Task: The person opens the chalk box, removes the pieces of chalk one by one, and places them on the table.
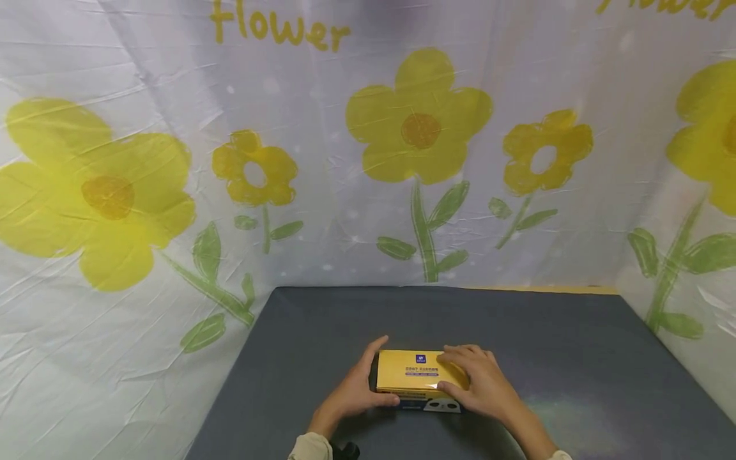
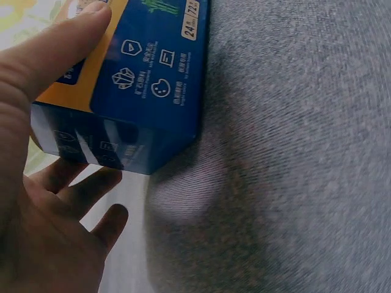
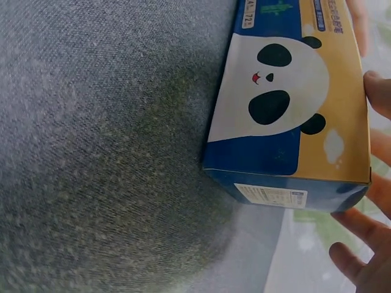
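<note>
A yellow and blue cardboard box (image 1: 402,377) lies on the dark grey table between both hands. Its front carries a panda face (image 3: 272,85), and the yellow top faces up. My left hand (image 1: 359,386) holds the box's left end, thumb on the front face and index finger reaching toward the back corner. In the left wrist view, the other fingers spread beside the blue end (image 2: 104,143). Over the right end, my right hand (image 1: 483,380) has bent fingers on the top and its thumb at the front upper edge. A white label (image 3: 269,195) shows on that end.
Grey cloth-like table surface (image 1: 322,319) surrounds the box. Behind it and along both sides hangs a white curtain (image 1: 322,223) printed with yellow flowers. A dark strap piece (image 1: 346,451) shows by the left sleeve (image 1: 312,447).
</note>
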Demonstrator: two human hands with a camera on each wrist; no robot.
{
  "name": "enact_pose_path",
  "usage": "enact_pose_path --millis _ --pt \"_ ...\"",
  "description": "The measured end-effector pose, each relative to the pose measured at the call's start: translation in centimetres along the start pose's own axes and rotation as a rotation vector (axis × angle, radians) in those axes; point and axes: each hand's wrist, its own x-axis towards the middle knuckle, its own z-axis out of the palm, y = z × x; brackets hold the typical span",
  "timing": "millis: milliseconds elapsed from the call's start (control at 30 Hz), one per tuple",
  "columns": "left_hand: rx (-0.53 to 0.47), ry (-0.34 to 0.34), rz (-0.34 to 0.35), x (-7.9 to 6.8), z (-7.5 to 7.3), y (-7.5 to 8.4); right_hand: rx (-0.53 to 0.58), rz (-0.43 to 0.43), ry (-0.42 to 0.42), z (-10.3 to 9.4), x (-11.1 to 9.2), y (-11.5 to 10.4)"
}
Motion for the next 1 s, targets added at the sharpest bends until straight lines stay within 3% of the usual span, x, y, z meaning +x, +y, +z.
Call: enact_pose_path --millis 367,567,1000 --pt "-0.169 -0.027 -0.053 0.1 0.6 -1.1 -0.016 -0.120 -0.156 -0.9 0.9 -0.1" --pt "-0.238 -0.020 -0.036 0.2 0.9 -1.5 -0.071 -0.112 -0.228 -1.4 1.9 -0.4" --pt "-0.268 -0.005 -0.035 0.3 1.4 -1.9 -0.150 -0.094 -0.294 -0.9 3.3 -1.3"
